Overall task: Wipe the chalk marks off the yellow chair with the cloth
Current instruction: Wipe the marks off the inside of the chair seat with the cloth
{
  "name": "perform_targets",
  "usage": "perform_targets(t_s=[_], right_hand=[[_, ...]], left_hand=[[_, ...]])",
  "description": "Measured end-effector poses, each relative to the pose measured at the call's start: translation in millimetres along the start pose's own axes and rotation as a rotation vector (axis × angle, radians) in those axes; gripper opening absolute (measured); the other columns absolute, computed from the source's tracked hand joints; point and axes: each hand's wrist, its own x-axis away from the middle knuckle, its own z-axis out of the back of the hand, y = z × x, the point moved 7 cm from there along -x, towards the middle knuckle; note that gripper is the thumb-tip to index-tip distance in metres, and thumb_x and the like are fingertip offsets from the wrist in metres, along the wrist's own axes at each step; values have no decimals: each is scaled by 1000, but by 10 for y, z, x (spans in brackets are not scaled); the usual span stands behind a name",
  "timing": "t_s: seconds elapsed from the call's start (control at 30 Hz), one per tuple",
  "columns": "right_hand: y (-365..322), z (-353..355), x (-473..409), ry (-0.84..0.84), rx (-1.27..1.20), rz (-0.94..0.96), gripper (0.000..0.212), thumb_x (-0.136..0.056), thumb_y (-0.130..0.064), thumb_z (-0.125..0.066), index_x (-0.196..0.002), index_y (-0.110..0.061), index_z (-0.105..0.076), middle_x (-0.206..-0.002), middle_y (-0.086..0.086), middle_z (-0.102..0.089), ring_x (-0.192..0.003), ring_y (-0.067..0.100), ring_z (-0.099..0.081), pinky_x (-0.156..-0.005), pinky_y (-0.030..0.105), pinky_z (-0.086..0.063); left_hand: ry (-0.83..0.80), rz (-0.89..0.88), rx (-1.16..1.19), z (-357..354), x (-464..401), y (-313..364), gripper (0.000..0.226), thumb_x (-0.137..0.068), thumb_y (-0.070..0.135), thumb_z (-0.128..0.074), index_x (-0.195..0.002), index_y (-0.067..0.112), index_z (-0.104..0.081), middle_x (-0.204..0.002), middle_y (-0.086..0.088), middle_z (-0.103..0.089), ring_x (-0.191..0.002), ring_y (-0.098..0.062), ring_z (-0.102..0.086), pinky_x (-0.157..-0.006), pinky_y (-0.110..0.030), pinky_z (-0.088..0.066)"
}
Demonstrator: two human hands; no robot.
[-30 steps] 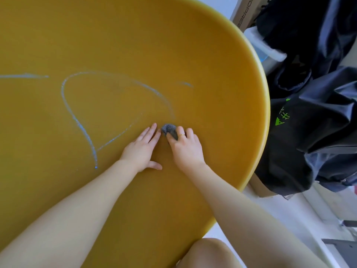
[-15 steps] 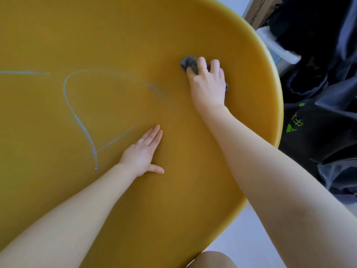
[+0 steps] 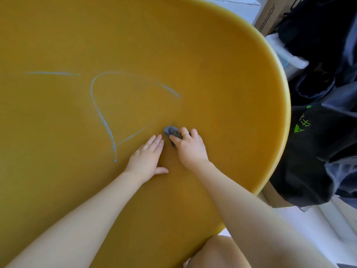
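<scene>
The yellow chair (image 3: pixel 222 64) fills most of the view, its rounded rim curving down the right. Blue chalk marks (image 3: pixel 100 115) form a loop at centre left, with a separate stroke (image 3: pixel 54 73) further left. My right hand (image 3: pixel 190 147) grips a small grey cloth (image 3: pixel 172 131) and presses it on the chair at the loop's lower right end. My left hand (image 3: pixel 147 158) lies flat on the surface just left of the cloth, fingers straight, thumb out.
Dark clothing with green print (image 3: pixel 318 142) hangs right of the chair rim. A cardboard box (image 3: pixel 270 14) and a clear plastic bin (image 3: pixel 286 53) stand behind it. My knee (image 3: pixel 218 252) shows at the bottom, over a pale floor (image 3: pixel 313 229).
My right hand swept with the cloth from the upper right of the chair back down to beside my left hand. The loop's right side is fainter. My left hand stayed put.
</scene>
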Motion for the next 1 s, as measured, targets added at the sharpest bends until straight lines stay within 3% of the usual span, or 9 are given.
perform_targets(t_s=[0.07,0.17,0.3,0.43,0.63,0.77,0.9,1.0], right_hand=[[97,61,-52,29,31,-28,45,-95,-14,-39,-138,-25,-37,-136,13,-36,-112,31,-36,-88,36,-34],[235,185,-93,108,26,-245,53,-93,-6,-38,-142,-22,-30,-138,15,-31,-113,34,-35,-91,38,-34],[-70,-2,-100,48,-91,-376,56,-91,-4,-36,-144,-21,-24,-145,14,-22,-114,35,-34,-93,35,-34],[-708,-315,-117,-6,-316,-300,42,-97,-15,-32,-139,-22,-35,-141,13,-29,-108,33,-36,-91,32,-34],[-1764,-466,-134,-45,-560,-133,39,-99,-22,-32,-137,-24,-39,-140,13,-33,-107,33,-35,-95,38,-33],[-2231,-481,52,25,-362,52,35,-95,-29,-43,-128,-21,-52,-130,13,-48,-99,33,-44,-84,38,-38],[-2248,-539,167,117,-137,268,45,-62,-24,-76,-106,-24,-68,-106,8,-67,-88,34,-62,-73,33,-52],[-2045,-481,86,160,-39,337,29,-72,-26,-51,-93,-31,-71,-98,2,-70,-88,32,-64,-75,31,-52]], left_hand=[[5,61,-20,19,224,-230,94,-83,55,-55,-151,13,-3,-159,3,10,-146,-12,7,-116,-30,-15],[-11,211,-62,55,590,-679,102,-79,58,-58,-150,10,-1,-159,-1,11,-147,-14,6,-116,-30,-15],[-86,412,-114,-11,1083,-1227,116,-72,63,-62,-149,6,3,-158,-8,14,-147,-20,8,-118,-33,-7],[-104,535,-214,-53,1395,-1518,120,-71,73,-54,-148,5,7,-157,-11,16,-146,-22,9,-119,-35,0],[-80,549,-88,-130,1460,-1612,119,-70,73,-54,-149,7,5,-158,-6,15,-147,-18,4,-118,-31,-9],[-28,528,-50,-156,1469,-1646,117,-70,68,-59,-149,8,3,-158,-4,14,-147,-16,6,-117,-30,-11],[-20,524,-49,-164,1439,-1647,118,-70,68,-60,-149,7,3,-158,-6,15,-147,-18,6,-118,-30,-10],[-17,525,-53,-169,1426,-1652,121,-68,70,-60,-149,6,4,-158,-7,16,-147,-18,7,-118,-31,-7]])
